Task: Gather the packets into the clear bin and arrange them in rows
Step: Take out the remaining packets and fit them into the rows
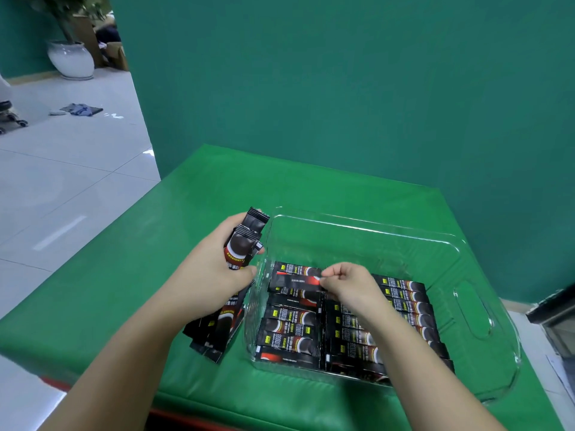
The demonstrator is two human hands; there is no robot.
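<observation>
Right now the right hand (345,283) pinches one packet (294,283) by its end, thumb and fingertips narrow on it, low inside the clear bin (473,309) at the far end of the left row (287,329). Left hand (214,269) is curled round a bundle of packets (241,253), held just outside the bin's left wall over the green table (109,275). Two rows lie along the bin's near wall, the right row (404,312) partly hidden by the forearm.

Risks, as I judge them: the pinched packet could land skewed or overlap its neighbour. The bundle looks fanned; a loose grip could spill packets onto the table.
</observation>
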